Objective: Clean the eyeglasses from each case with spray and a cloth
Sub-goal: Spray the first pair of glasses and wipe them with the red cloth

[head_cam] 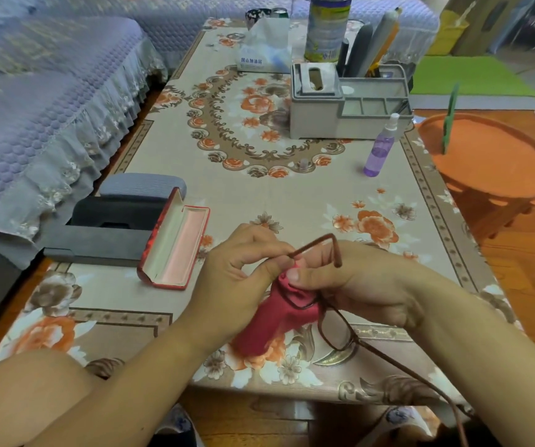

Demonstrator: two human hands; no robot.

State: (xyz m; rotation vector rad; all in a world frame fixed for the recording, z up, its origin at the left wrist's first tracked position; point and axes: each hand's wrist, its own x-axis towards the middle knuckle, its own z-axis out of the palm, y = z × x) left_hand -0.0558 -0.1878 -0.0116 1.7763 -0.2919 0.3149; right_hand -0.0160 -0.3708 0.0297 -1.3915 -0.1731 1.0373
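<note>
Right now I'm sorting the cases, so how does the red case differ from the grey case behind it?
The red case lies open, its pale pink lining showing and nothing inside; the grey case is closed. The red case looks glossy, the grey case matte. The red case sits nearer the hands, the grey case farther back by the table's left edge. Both are long, narrow eyeglass cases.

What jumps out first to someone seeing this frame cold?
The two hands at bottom centre: the left hand and right hand pinch a red cloth around one lens of brown-framed eyeglasses, temples sticking out. Just left of them an open red case lies empty on the floral tablecloth. Further back on the right stands a purple spray bottle, in front of a grey organiser.
</note>
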